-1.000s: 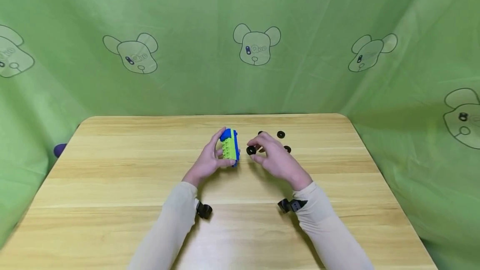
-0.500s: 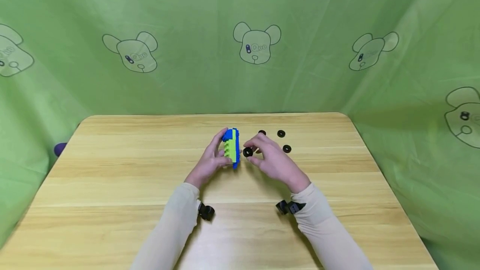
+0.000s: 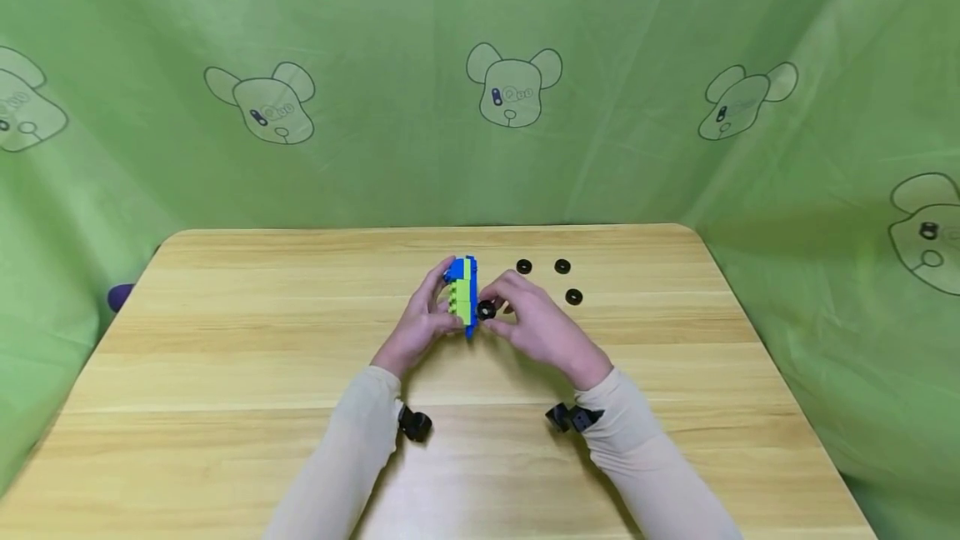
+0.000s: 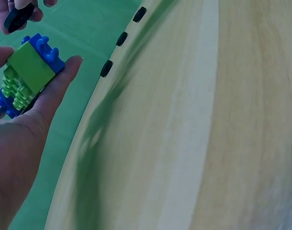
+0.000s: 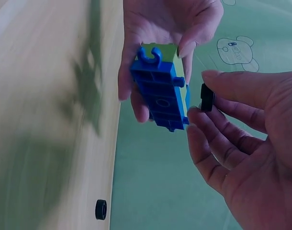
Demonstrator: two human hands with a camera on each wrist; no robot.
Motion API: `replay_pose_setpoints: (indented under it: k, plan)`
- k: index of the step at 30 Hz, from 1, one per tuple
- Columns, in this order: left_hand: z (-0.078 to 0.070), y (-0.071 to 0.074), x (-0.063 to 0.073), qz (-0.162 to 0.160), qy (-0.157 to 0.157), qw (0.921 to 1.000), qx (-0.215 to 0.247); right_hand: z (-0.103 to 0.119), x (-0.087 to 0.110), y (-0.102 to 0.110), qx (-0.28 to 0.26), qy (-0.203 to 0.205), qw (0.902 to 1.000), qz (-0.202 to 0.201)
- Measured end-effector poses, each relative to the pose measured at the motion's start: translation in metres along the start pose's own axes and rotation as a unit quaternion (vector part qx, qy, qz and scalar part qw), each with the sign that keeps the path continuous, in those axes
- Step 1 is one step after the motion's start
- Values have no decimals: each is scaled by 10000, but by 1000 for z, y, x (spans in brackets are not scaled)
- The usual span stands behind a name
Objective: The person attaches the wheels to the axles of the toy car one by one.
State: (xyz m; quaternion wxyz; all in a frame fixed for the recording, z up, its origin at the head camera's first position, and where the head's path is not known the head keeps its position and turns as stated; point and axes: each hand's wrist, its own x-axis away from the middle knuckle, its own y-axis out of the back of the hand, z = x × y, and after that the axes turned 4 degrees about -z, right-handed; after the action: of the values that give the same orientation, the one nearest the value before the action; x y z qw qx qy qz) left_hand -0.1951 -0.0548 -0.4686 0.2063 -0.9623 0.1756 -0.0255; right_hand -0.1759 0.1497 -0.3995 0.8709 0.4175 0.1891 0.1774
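Note:
My left hand (image 3: 420,323) grips a toy brick vehicle (image 3: 463,294) between thumb and fingers, held on its side. Its lime-green body with studs faces left, and a blue base with a hook at one end and small side pegs shows in the right wrist view, where the blue base (image 5: 160,98) is turned toward the camera. Thumb and fingertips of my right hand (image 3: 543,323) pinch a small black toy wheel (image 5: 207,97). That wheel is beside the base, a narrow gap from the pegs in the right wrist view.
Three more black wheels lie on the wooden table (image 3: 637,440), right of the hands: a near wheel (image 3: 573,297), a far right wheel (image 3: 562,267) and a far left wheel (image 3: 524,267). A green curtain (image 3: 375,173) rises behind the table's back edge.
My right hand has moved left with the wheel, closing in on the vehicle. The left hand has turned the vehicle slightly, its green side now facing up more.

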Motion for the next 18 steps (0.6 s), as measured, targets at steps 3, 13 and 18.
replay_pose_setpoints:
  k: [3,13,18]
  plan:
    - [0,0,0,30,4,10000,29,1,-1,-2,-41,63,10000,-4]
    - [2,1,2,43,78,9997,234,5,-3,-9,40,161,9999,-41]
    - [3,2,1,79,56,9995,289,5,-4,-11,97,161,9998,-65]
